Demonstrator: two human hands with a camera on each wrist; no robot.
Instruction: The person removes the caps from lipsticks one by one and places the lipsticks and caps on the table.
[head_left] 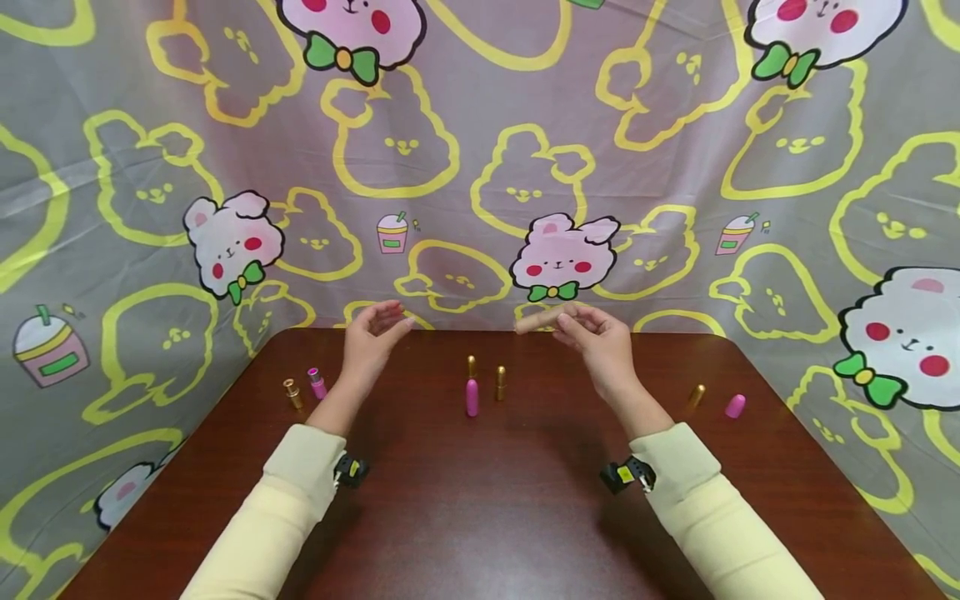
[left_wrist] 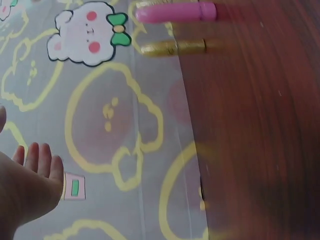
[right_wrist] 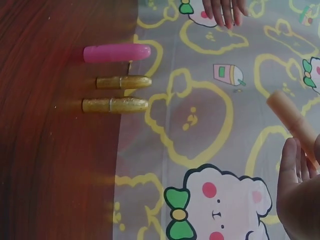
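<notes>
My right hand (head_left: pixel 600 340) is raised above the far part of the table and pinches a slim beige tube (head_left: pixel 536 322) between thumb and fingers. The tube (right_wrist: pixel 292 117) points toward the other hand. My left hand (head_left: pixel 372 337) is also raised, palm turned inward, its fingers relaxed and holding nothing. Between the hands, lower down, a pink lipstick tube (head_left: pixel 472 398) stands upright on the table. Behind it are two gold lipstick tubes, one gold tube (head_left: pixel 500 383) to the right and another gold tube (head_left: pixel 471 367) partly hidden.
At the left of the brown table (head_left: pixel 450 517) stand an uncapped gold tube base (head_left: pixel 292 393) and a pink tube base (head_left: pixel 317 383). On the right are a gold cap (head_left: pixel 697 395) and a pink cap (head_left: pixel 736 406). A patterned cloth (head_left: pixel 465 200) hangs behind.
</notes>
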